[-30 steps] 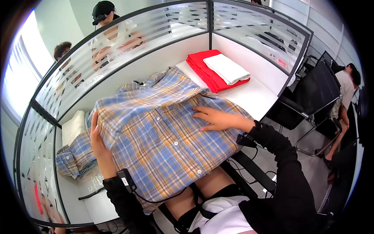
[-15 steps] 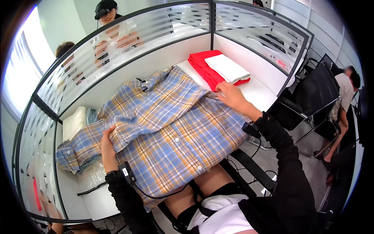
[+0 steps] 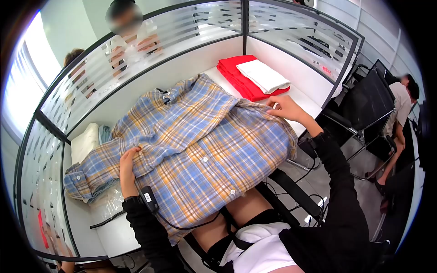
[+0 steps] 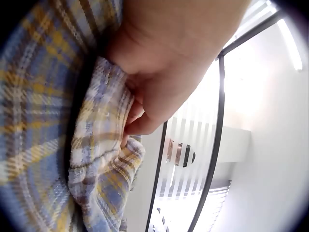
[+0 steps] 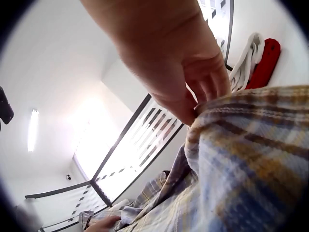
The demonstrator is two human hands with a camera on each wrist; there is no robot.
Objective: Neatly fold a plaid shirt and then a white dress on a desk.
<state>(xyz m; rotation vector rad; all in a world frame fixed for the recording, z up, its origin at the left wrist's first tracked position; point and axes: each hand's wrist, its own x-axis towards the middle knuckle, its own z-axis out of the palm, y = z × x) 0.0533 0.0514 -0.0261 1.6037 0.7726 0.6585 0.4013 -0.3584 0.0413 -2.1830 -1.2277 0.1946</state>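
A blue, yellow and white plaid button shirt [image 3: 218,154] is spread across the desk, its near edge hanging over the person's lap. One sleeve lies folded across the front, and a buttoned cuff [image 3: 79,179] sticks out at the left. My left hand [image 3: 128,166] pinches a fold of the cloth at the left side; the left wrist view shows thumb and fingers meeting on a doubled edge [image 4: 99,121]. At the right side, my right hand [image 3: 291,110] pinches the shirt's edge between thumb and fingers, raising the fabric [image 5: 231,145] there.
Folded red cloth [image 3: 232,73] with a white one [image 3: 264,76] on top lies at the back right. A pale folded bundle [image 3: 84,143] sits at the left by the partition [image 3: 182,59]. Clear plastic [image 3: 107,209] lies under the cuff. People are beyond the partition and at right.
The left hand has lowered the lifted fold onto the shirt front and moved slightly down. The right hand has gone from lying on the shirt to its right edge, which it now holds.
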